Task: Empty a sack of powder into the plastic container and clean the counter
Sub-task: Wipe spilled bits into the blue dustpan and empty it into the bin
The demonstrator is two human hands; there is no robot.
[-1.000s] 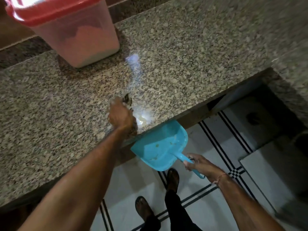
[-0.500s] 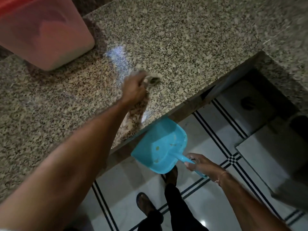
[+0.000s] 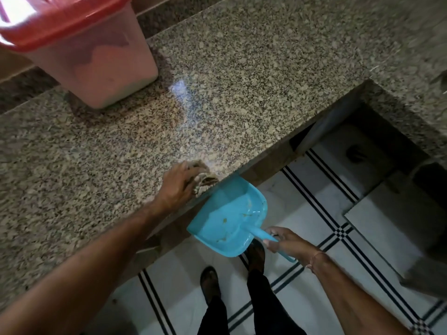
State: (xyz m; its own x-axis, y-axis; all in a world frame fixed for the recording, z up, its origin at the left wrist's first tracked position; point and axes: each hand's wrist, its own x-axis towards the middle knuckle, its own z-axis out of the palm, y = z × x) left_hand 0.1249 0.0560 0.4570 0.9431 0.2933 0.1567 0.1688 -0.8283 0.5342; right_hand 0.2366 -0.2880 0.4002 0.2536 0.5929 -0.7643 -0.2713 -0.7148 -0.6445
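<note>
While one blue dustpan [image 3: 227, 218] is held just under the front edge of the worktop [image 3: 242, 81], everything else can be placed from it. Two hands are in view. The right hand [image 3: 287, 243] is at the near end of the dustpan, fingers curled round its one handle, which sticks out past the hand toward the person. The left hand [image 3: 179, 184] is just above and left of the dustpan's mouth, on the worktop at the very edge, fingers bent over one bunched, brownish cloth [image 3: 205, 181] and pressing it down. The cloth lies right at the lip, almost touching the dustpan's far rim. Inside the dustpan are a few small yellowish specks, too small to count surely.

One plastic container [image 3: 96, 68] stands well up and left of the dustpan, far back on the worktop. Its one red lid [image 3: 60, 22] is on, and pale powder shows through the cloudy wall, filling the lower part. One bright patch of reflected light lies on the stone between the container and the dustpan.

Below the dustpan is a white tiled floor [image 3: 314, 204] with dark double lines. Two feet in dark sandals stand there, one [image 3: 255, 255] directly under the dustpan, the other [image 3: 210, 281] a little to its left.
</note>
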